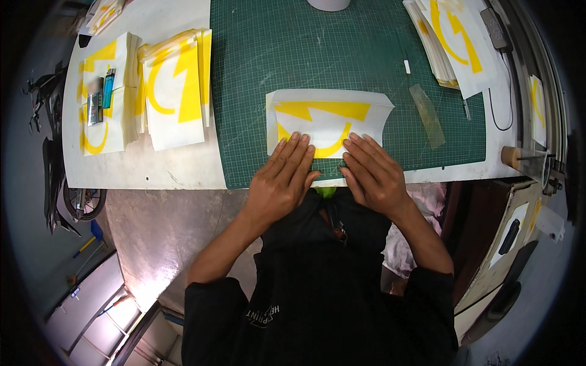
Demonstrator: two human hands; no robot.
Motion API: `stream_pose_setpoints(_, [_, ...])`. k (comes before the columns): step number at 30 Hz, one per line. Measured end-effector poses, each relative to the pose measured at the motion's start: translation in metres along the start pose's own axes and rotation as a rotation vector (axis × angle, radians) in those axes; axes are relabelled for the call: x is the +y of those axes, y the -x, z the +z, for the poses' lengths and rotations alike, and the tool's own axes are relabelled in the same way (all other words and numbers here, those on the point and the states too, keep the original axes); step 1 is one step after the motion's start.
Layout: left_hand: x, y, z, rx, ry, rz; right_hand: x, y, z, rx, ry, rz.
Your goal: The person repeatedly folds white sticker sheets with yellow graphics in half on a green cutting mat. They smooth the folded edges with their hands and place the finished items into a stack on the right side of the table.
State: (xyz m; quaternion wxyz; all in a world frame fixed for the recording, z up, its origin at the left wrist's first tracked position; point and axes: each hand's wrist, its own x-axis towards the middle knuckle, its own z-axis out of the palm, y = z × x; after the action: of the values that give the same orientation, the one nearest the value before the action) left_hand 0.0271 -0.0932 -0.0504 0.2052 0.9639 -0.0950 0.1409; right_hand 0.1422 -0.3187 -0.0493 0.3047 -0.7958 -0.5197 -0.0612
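A white sheet with yellow printed shapes (317, 111) lies crosswise near the front edge of the green cutting mat (256, 67). Flat on its left near part rests my left hand (282, 174), fingers stretched forward. My right hand (373, 174) lies the same way on the right near part, its fingers also extended. Between the two hands a yellow curve shows on the sheet. The sheet's far edge looks slightly raised, and its near edge is partly covered by my fingers.
Stacks of similar yellow-and-white sheets (177, 91) stand at left, one bearing a turquoise lighter (108, 88) and a small box (94, 108). Another stack (455, 43) sits far right. A translucent strip (427, 116) and a thin pen-like tool (466, 108) lie right of the sheet.
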Motion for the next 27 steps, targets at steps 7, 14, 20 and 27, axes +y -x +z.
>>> stream_pose_setpoints(7, [0.003,0.001,-0.003,0.002,-0.032,-0.029,0.0,0.0,0.001,-0.002,-0.019,0.019])
stream_pose_setpoints(14, [0.016,-0.006,-0.002,-0.004,-0.114,-0.143,-0.024,-0.02,0.01,-0.063,0.154,0.118])
stream_pose_setpoints(20, [0.017,-0.005,0.0,-0.029,-0.17,-0.179,-0.02,-0.013,0.009,-0.025,0.265,0.16])
stream_pose_setpoints(27, [-0.007,0.017,-0.026,-0.041,-0.321,-0.263,0.007,0.03,-0.023,0.033,0.268,0.329])
